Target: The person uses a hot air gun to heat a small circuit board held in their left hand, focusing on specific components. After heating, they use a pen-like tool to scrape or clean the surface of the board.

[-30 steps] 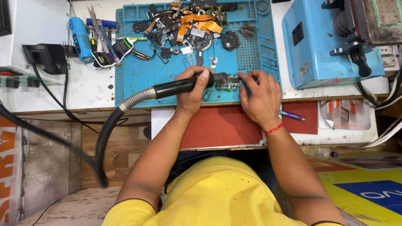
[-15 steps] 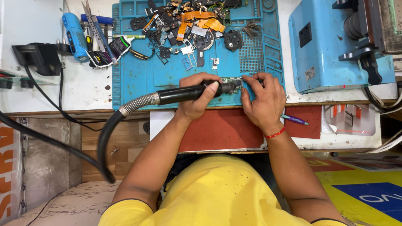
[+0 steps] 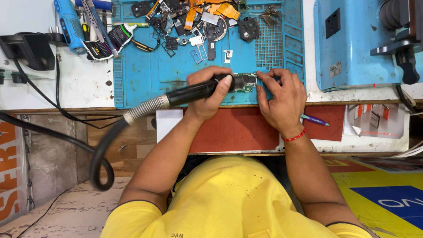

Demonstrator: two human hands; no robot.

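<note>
My left hand grips a black hot-air wand whose ribbed hose runs off to the left. The wand's nozzle points at a small green circuit board lying on the blue work mat. My right hand rests on the mat at the board's right end, with its fingertips on the board's edge. A red band circles my right wrist.
A heap of phone parts and flex cables lies at the mat's far side. Blue tools and a black stand sit at the left. A blue machine stands at the right. A pen lies on the red pad.
The view has shifted, so the bench sits lower in the frame. My two hands stay at the circuit board, with the wand still pointed at it.
</note>
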